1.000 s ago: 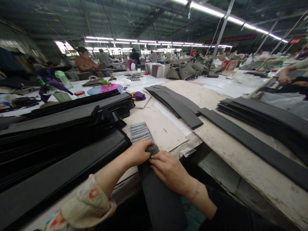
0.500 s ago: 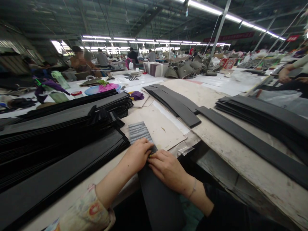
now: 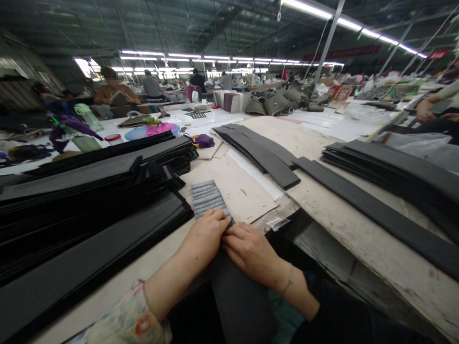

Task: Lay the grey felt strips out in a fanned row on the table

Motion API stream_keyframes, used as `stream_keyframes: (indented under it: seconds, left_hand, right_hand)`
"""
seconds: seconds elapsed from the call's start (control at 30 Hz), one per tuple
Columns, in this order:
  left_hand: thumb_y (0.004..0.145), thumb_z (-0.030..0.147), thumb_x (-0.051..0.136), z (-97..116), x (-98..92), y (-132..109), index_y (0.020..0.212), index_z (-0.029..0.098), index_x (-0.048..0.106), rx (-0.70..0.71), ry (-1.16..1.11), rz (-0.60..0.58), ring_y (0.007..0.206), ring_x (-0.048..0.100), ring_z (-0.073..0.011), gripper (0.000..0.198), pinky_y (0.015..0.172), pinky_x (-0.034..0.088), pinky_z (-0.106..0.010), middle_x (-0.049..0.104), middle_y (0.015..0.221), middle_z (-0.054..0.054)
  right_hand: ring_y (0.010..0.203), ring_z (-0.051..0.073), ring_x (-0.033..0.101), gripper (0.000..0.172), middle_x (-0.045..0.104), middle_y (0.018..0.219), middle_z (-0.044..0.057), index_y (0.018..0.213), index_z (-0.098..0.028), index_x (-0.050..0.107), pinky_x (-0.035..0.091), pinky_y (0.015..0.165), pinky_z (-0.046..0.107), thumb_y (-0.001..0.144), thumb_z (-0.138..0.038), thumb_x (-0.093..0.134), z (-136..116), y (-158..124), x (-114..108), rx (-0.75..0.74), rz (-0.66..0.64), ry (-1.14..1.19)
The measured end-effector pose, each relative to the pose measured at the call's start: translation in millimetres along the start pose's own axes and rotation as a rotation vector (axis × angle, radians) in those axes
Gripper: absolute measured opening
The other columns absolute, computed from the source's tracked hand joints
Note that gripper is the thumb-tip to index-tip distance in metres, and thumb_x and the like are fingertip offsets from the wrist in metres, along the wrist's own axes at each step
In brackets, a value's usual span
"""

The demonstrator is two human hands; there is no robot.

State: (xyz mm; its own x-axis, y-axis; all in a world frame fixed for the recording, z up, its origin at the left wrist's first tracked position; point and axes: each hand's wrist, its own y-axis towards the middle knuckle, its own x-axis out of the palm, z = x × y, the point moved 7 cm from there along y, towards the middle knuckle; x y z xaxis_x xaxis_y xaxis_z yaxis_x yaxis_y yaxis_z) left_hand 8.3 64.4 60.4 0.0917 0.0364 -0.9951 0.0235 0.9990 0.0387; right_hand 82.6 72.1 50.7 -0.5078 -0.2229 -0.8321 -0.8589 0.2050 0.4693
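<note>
A long dark grey strip (image 3: 238, 301) runs from my lap up onto the table edge, its far end showing a ribbed grey face (image 3: 207, 197). My left hand (image 3: 208, 233) and my right hand (image 3: 250, 249) lie side by side on it near the table edge, fingers curled and pressed onto the material, fingertips meeting at the strip's middle. My left sleeve is floral, my right sleeve is black.
A tall stack of black sheets (image 3: 89, 200) fills the table to my left. More dark strips (image 3: 263, 155) lie ahead, and another pile (image 3: 401, 167) at right. A beige paper sheet (image 3: 236, 184) covers the table centre. Other workers sit at the back left and far right.
My left hand has slid slightly toward me and closer to the right hand along the strip. The camera has shifted a little; the stacks have not moved.
</note>
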Motion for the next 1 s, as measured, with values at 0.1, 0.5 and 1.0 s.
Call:
stream_keyframes:
  seconds: [0.1,0.5,1.0]
  left_hand:
    - [0.083,0.014,0.038,3,-1.9,0,0.104,0.017,0.057,-0.02,0.048,-0.019,0.087,0.047,-0.0199,0.029,0.083,0.04,-0.034,0.056,0.093,-0.007]
    - [0.082,0.02,0.046,-26,-5.3,-13,0.102,0.018,0.057,-0.147,-0.164,0.062,0.095,0.05,-0.0191,0.023,0.088,0.04,-0.032,0.056,0.097,-0.006]
    - [0.085,0.02,0.043,-24,-5.2,-25,0.089,0.017,0.061,-0.16,-0.143,0.118,0.086,0.051,-0.0178,0.018,0.08,0.043,-0.032,0.057,0.087,-0.005]
  right_hand:
    - [0.092,0.019,0.049,0.016,0.058,0.091,0.006,0.09,-0.016,0.058,0.042,0.086,0.035,0.086,-0.021,0.043,0,0,0,-0.003,0.007,-0.011]
    - [0.09,0.018,0.05,0.014,0.059,0.088,0.004,0.088,-0.019,0.058,0.04,0.084,0.035,0.087,-0.025,0.045,4,4,0,0.026,-0.017,-0.007]
    - [0.093,0.019,0.048,0.015,0.056,0.093,0.006,0.095,-0.015,0.057,0.041,0.084,0.033,0.085,-0.021,0.049,18,30,1,0.076,-0.128,-0.064]
